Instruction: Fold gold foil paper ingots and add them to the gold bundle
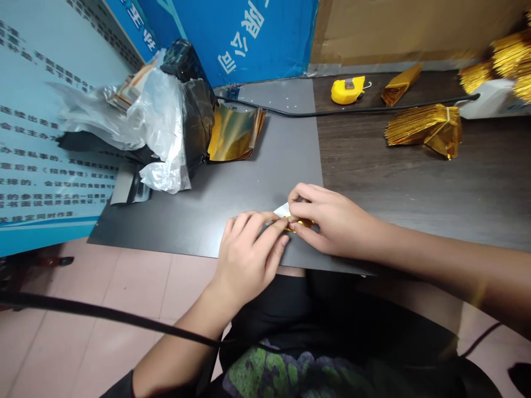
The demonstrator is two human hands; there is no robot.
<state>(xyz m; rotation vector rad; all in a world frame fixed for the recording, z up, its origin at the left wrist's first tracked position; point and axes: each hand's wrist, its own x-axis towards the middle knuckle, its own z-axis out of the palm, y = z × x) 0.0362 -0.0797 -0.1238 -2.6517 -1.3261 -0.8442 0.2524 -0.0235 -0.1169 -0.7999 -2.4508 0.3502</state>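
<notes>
At the front edge of the desk, both hands meet over a small sheet of gold foil paper [306, 223] whose white side also shows. My left hand [251, 246] presses the sheet down, its fingertips together at the paper's left part. From the right, my right hand [334, 221] pinches the same sheet between thumb and fingers. Much of the paper is hidden under the fingers, so its exact fold cannot be made out. It lies on a dark grey mat [265, 174].
A stack of gold sheets [232, 135] leans by plastic bags [160, 116]. A yellow tape measure [345, 91], a folded gold piece [401, 84] and a banded gold bundle [423, 127] lie at the back right. A black cable [298, 114] crosses the desk before cardboard boxes [394, 33].
</notes>
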